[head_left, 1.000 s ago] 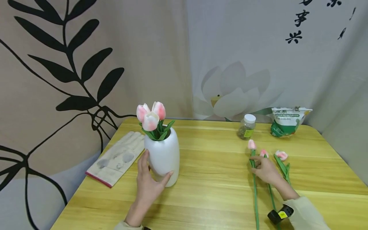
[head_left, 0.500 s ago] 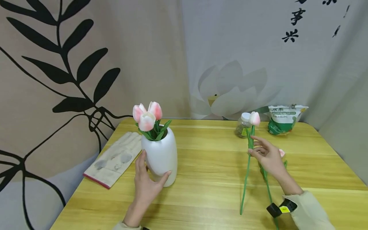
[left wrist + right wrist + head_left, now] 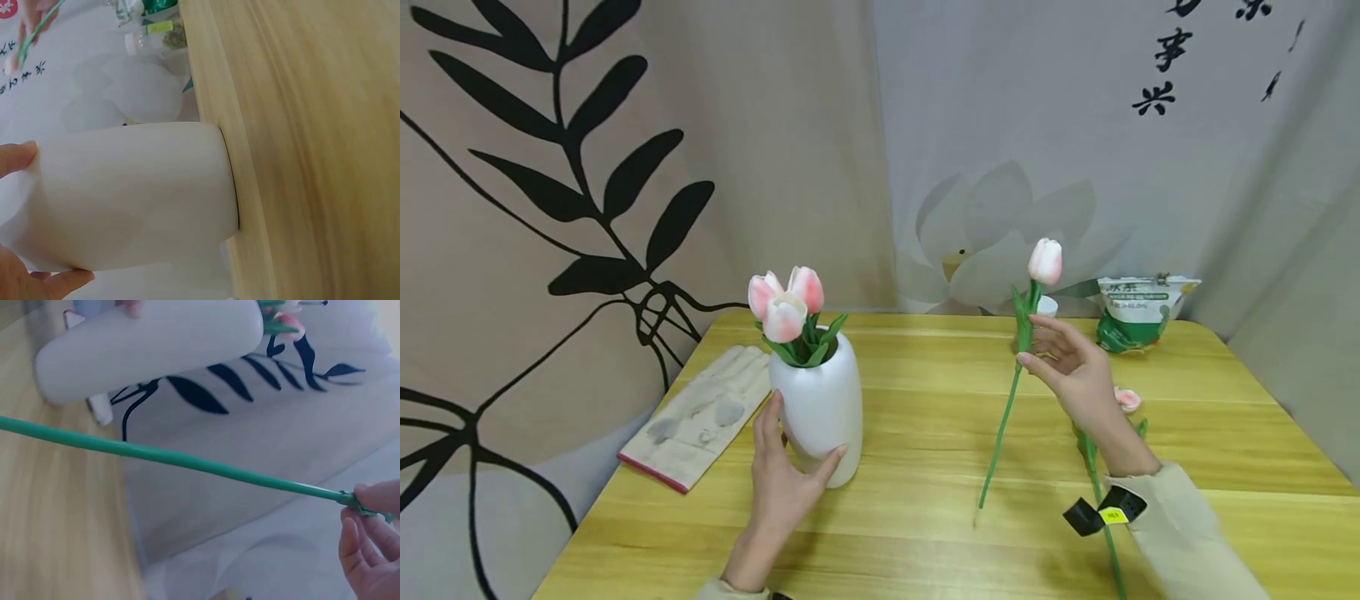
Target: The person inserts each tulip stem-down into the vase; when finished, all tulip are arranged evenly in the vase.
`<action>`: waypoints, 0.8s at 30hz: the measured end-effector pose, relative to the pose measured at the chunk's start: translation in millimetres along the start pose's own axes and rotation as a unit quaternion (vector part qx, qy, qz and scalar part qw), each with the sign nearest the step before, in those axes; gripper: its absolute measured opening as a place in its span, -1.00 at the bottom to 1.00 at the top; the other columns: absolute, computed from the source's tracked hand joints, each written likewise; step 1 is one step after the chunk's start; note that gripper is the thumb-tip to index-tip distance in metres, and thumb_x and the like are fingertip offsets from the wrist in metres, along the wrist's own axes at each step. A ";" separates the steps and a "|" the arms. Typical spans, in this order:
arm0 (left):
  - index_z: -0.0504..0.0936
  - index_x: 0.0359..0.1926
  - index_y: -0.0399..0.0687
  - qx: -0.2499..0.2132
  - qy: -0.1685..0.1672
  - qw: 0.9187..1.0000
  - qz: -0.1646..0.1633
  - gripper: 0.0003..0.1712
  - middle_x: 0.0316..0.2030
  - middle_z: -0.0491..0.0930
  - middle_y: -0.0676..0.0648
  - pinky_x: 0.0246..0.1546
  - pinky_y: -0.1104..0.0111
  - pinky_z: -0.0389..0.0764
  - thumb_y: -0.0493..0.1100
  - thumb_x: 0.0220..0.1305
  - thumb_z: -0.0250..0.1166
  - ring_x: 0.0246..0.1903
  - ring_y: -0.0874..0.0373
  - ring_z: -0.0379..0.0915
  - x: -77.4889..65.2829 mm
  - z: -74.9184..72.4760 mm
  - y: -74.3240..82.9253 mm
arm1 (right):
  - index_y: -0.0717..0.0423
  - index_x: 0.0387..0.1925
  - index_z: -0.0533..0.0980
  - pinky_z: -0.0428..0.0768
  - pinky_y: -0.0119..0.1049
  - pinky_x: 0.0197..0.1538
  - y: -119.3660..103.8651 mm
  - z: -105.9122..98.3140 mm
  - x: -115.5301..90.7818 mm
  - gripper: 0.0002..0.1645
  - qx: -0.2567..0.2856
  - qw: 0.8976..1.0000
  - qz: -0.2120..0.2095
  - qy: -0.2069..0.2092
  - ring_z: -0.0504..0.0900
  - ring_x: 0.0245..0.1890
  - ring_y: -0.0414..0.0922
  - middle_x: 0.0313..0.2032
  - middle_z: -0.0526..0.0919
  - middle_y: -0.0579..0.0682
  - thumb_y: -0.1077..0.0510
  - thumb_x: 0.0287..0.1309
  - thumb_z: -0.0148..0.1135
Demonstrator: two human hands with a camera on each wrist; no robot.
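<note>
My left hand [image 3: 786, 492] grips the lower part of a white vase [image 3: 827, 408], thumb on one side and fingers on the other. The vase [image 3: 137, 194] stands upright on the wooden table. Several pink-and-white tulips [image 3: 785, 318] with green leaves stick out of its mouth. To the right, my right hand [image 3: 1075, 375] pinches another tulip [image 3: 1046, 262] just below its leaves, bloom up. Its long green stem [image 3: 187, 464] slants down to the left, raised over the table. Under my right forearm lie more tulips, one showing a pink bloom [image 3: 1127, 400]; they are partly hidden.
A pair of off-white gloves [image 3: 711, 417] with a red edge lies left of the vase. At the back right stands a green-and-white bag [image 3: 1138, 312]. Beside it is a jar [image 3: 156, 39] with a white lid, mostly behind my right hand in the head view.
My right hand has picked one tulip up off the table, raised it upright and carried it left toward the vase. The left hand stays on the vase.
</note>
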State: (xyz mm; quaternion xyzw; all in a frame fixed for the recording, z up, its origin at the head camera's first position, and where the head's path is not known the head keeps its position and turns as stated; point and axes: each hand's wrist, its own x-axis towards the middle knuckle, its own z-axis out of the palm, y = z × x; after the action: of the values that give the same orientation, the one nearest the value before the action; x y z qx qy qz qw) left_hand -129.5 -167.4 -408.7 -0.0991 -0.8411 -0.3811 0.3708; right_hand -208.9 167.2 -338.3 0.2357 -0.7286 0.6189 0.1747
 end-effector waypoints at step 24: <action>-0.06 0.30 -0.10 0.003 0.003 1.000 -0.015 0.25 0.13 0.12 -0.37 -0.22 -0.14 0.51 -0.25 -0.41 0.54 0.07 -0.31 0.19 -0.9 1.0 -1.8 | 0.31 -0.03 0.39 0.60 -0.42 -0.33 -121.8 63.8 96.9 -0.46 0.117 0.952 -0.266 0.098 0.59 -0.35 -0.14 -0.30 0.62 -0.04 0.48 -0.16 0.25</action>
State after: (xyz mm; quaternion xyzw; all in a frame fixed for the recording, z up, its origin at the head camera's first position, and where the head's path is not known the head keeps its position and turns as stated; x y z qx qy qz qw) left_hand -130.2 -167.9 -410.8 -0.0841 -0.8425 -0.3840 0.3683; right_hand -218.6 77.1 -196.6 0.3776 -0.5416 0.6510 0.3746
